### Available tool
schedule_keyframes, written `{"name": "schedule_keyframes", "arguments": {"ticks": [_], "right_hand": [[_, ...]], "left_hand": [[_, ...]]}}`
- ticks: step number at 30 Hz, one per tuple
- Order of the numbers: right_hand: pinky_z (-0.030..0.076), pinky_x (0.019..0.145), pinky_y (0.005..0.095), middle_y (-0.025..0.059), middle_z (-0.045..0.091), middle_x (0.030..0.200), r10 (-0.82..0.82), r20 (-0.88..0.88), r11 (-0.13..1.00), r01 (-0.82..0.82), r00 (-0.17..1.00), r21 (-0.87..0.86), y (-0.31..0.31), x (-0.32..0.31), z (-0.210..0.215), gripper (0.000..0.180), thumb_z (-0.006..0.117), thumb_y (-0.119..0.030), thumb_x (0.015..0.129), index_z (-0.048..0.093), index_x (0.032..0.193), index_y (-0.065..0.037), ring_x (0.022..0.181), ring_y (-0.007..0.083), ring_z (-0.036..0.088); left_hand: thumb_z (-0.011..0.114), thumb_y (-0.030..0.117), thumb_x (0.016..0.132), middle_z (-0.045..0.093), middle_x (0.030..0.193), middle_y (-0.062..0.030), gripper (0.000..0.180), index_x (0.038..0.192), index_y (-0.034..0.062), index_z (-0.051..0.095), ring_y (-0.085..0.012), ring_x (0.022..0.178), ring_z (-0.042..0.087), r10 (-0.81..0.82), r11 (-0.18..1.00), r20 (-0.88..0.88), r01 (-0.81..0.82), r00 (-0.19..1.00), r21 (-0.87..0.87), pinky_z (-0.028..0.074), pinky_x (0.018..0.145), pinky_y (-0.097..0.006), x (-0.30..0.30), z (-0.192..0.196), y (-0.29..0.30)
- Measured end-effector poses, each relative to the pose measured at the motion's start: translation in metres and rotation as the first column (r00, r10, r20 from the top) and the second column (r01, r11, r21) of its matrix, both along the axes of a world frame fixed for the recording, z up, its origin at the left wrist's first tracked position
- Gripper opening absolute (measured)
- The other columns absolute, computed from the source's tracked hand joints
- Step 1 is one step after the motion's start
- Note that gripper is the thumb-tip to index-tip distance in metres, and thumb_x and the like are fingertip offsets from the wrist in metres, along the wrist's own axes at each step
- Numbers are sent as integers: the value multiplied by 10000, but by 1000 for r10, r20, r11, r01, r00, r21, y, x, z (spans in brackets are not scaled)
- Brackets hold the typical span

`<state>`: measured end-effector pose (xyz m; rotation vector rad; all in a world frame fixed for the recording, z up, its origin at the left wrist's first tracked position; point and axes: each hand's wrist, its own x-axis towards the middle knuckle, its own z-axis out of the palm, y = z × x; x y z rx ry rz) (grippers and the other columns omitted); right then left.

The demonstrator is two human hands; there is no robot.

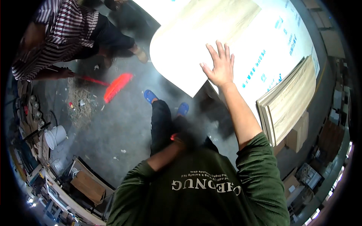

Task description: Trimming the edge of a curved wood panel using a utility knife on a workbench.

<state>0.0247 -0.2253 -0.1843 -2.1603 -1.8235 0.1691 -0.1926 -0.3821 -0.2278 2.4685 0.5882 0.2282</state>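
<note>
Directly under right-hand fingers, a pale panel.

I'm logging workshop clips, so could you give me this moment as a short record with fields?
Right hand: fingers spread, at the edge of the pale wood-grain board
Left hand: dark and blurred, near the green shirt; grip unclear
Beside right forearm: stacked wood-grain panels
Co-worker: striped shirt, holding a red broom
Floor: debris pile near the broom
Left side: white bucket

The board is showing smooth wood grain. The floor is looking like matt concrete, the bucket like plastic.
</note>
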Motion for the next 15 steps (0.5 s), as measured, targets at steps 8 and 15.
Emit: {"name": "schedule_keyframes", "arguments": {"ticks": [8,15], "right_hand": [[154,1100,640,115,291,1519,17,-5,997,-17,1000,70,0,-2,0,681,642,-486,763,459,1384,-275,1417,392,185],[156,1100,638,113,293,1518,25,15,997,-26,1000,70,6,-2,3,682,650,-474,759,462,1381,-267,1415,394,189]], "left_hand": [[530,76,849,645,987,-156,429,1274,29,549,-284,748,595,654,754,191,-651,732,-87,474,700,-384,-42,38,156],[509,43,819,633,1178,-158,348,1150,42,616,-294,834,625,558,757,251,-609,791,237,492,727,-374,-18,10,137]]}}
